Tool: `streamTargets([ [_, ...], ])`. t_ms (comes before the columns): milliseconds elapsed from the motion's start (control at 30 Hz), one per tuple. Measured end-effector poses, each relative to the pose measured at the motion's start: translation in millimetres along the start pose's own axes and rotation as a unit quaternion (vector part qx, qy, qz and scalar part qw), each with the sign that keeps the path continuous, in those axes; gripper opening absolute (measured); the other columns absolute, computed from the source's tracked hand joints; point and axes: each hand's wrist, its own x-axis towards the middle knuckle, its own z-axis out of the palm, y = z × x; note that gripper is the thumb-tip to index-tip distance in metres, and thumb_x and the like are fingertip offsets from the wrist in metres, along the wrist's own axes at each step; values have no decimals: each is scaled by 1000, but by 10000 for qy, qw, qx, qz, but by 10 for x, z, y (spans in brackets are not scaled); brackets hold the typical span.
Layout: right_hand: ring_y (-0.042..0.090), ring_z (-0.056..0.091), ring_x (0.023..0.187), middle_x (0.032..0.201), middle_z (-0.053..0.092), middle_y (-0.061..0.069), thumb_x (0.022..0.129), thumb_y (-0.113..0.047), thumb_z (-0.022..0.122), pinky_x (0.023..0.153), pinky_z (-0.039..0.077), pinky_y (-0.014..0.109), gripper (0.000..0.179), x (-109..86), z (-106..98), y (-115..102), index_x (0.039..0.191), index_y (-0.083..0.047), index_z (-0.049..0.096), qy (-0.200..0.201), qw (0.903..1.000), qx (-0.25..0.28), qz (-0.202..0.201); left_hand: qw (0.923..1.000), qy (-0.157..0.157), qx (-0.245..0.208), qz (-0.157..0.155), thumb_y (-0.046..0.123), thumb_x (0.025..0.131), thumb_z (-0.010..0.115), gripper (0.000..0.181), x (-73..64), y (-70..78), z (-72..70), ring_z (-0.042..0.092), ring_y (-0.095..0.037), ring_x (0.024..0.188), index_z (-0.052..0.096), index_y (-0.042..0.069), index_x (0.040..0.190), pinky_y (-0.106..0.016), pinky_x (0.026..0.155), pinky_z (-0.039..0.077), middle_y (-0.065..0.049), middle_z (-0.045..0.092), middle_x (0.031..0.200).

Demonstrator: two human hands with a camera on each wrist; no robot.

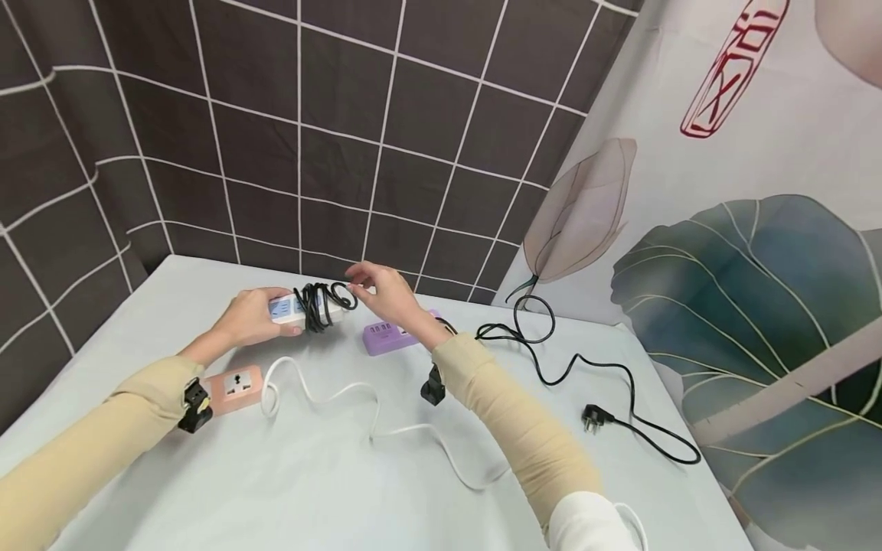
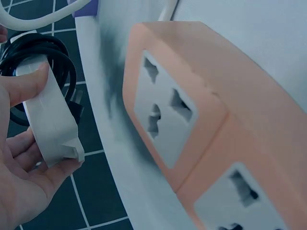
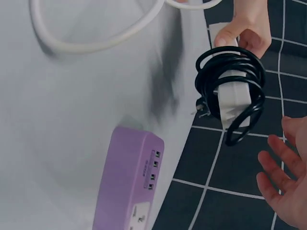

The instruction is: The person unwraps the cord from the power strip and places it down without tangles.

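Observation:
My left hand [image 1: 249, 317] grips one end of a white power strip [image 1: 284, 309] with blue socket faces, raised over the back of the table. A black cord [image 1: 315, 308] is wound in several loops around its other end. In the right wrist view, the cord's plug [image 3: 202, 106] sticks out beside the coil. My right hand [image 1: 389, 295] is at the far end of the strip, by a loose loop of the cord. Seen from the right wrist, its fingers [image 3: 280, 160] are spread and apart from the loop, with nothing in them.
An orange power strip [image 1: 236, 386] lies below my left wrist, its white cord [image 1: 375, 413] snaking right across the table. Behind my right forearm sits a purple power strip [image 1: 383, 340]. A loose black cord [image 1: 613, 364] with a plug [image 1: 596, 417] lies at the right.

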Motion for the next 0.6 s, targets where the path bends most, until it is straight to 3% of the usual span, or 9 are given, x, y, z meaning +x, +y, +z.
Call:
streamTargets([
  [167, 16, 66, 100, 111, 70, 3, 96, -16, 57, 92, 48, 29, 26, 15, 38, 9, 121, -10, 62, -10, 9999, 140, -11, 9998, -88, 83, 184, 32, 68, 83, 76, 24, 41, 1, 61, -28, 83, 56, -7, 127, -38, 72, 47, -23, 68, 101],
  [367, 12, 63, 107, 118, 68, -1, 96, -16, 57, 100, 42, 28, 25, 51, 80, -27, 120, -15, 64, 97, 9953, -687, -679, 9976, -96, 265, 630, 28, 65, 84, 70, 57, 128, 15, 61, -27, 84, 60, -6, 122, -40, 74, 47, -22, 68, 104],
  [467, 15, 61, 109, 117, 68, -2, 96, -14, 57, 97, 44, 29, 24, 46, 95, -64, 119, -17, 65, 137, 9902, -1006, -960, 9953, -95, 362, 898, 25, 64, 84, 67, 63, 178, 29, 61, -27, 85, 62, -6, 120, -42, 76, 48, -21, 68, 105],
  [600, 16, 59, 106, 112, 70, -3, 95, -13, 59, 91, 47, 28, 23, 42, 118, -93, 116, -19, 67, 93, 9837, -1373, -1160, 9938, -151, 403, 1028, 23, 63, 85, 67, 66, 232, 45, 62, -27, 86, 62, -5, 120, -42, 76, 48, -20, 68, 108],
])
